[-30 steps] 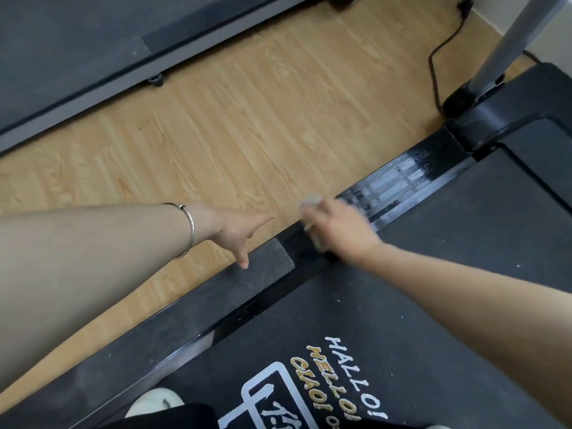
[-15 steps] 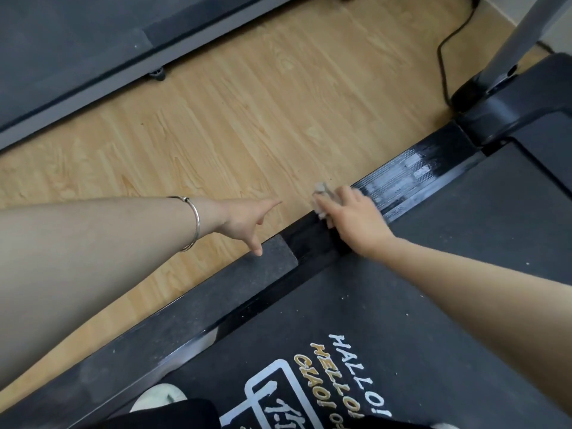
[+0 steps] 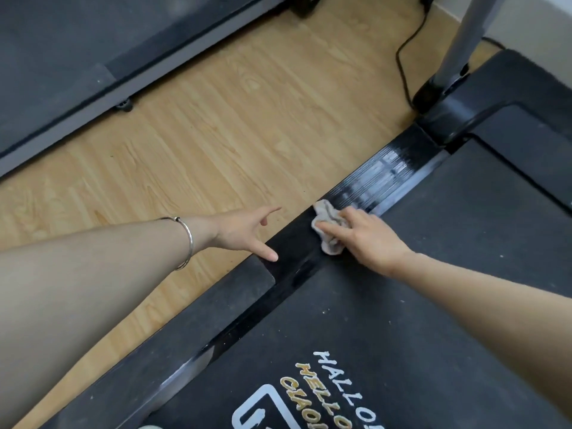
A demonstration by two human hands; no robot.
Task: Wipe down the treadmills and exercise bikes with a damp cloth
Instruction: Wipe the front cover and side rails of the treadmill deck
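Observation:
I am looking down at a black treadmill with printed words on its belt (image 3: 433, 274). My right hand (image 3: 368, 239) grips a crumpled grey cloth (image 3: 328, 224) and presses it onto the treadmill's black side rail (image 3: 380, 178), which shines wet just beyond the cloth. My left hand (image 3: 247, 230), with a silver bangle on the wrist, is stretched out with fingers spread. One fingertip touches the rail where the grey grip pad (image 3: 216, 298) ends. It holds nothing.
Wooden floor (image 3: 216, 134) runs left of the rail. A second treadmill (image 3: 62, 72) lies at the upper left. A black power cord (image 3: 402, 57) trails across the floor to the grey upright post (image 3: 464, 35) at the treadmill's front corner.
My right hand has slid the cloth along the rail, away from the grip pad and toward the treadmill's front. More of the cloth shows. My left hand has stayed beside the rail.

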